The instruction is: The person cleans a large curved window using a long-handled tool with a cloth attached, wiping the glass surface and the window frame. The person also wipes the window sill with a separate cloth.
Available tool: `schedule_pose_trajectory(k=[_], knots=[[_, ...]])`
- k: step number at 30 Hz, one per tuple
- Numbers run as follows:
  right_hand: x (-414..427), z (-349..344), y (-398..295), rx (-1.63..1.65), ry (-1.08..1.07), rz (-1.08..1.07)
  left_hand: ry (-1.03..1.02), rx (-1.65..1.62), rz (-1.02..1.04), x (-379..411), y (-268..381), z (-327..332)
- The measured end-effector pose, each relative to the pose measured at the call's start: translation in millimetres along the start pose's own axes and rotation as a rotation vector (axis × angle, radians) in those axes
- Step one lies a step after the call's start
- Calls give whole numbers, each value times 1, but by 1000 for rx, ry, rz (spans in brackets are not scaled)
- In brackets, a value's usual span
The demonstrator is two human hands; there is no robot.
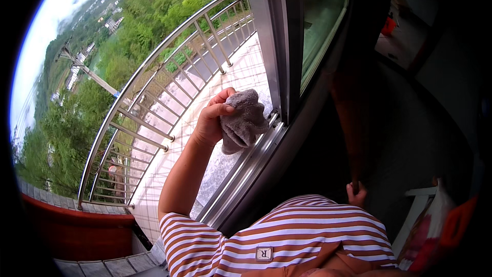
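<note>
My left hand (pixel 215 114) is raised with a bunched grey terry cloth (pixel 244 121) pinched between thumb and fingers. The cloth hangs over the aluminium sliding-window track (pixel 246 179), close to the foot of the upright metal frame (pixel 271 42); whether it touches the track cannot be told. Lower right, in deep shade, my right hand (pixel 356 194) is closed around the end of a long brown bar (pixel 348 134), perhaps wooden. Most of that bar is lost in the dark.
Outside the opening, a curved stainless-steel railing (pixel 153 61) borders a tiled ledge (pixel 238 65). A glass pane (pixel 323 19) stands beside the frame. A red-brown panel (pixel 77 231) is at lower left. Indoors at right are a pale frame (pixel 415 215) and an orange object (pixel 459 219).
</note>
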State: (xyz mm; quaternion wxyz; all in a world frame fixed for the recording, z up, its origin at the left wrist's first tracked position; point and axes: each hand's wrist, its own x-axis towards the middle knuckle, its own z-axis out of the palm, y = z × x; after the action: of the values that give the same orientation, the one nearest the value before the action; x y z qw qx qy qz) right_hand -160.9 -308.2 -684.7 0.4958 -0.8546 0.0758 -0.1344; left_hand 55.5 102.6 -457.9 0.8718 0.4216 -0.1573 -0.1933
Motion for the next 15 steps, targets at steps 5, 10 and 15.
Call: schedule_pose_trajectory(k=[5,10,15], knots=[[4,-3,-23,-73,15,-87,-43,61,-91,9,-4,-10],[-5,-4,-7,-32,37,-78,308,1074,-402,6,-32,-30],[-10,0,0,55,107,13,85,1795,336,4,-43,-1]])
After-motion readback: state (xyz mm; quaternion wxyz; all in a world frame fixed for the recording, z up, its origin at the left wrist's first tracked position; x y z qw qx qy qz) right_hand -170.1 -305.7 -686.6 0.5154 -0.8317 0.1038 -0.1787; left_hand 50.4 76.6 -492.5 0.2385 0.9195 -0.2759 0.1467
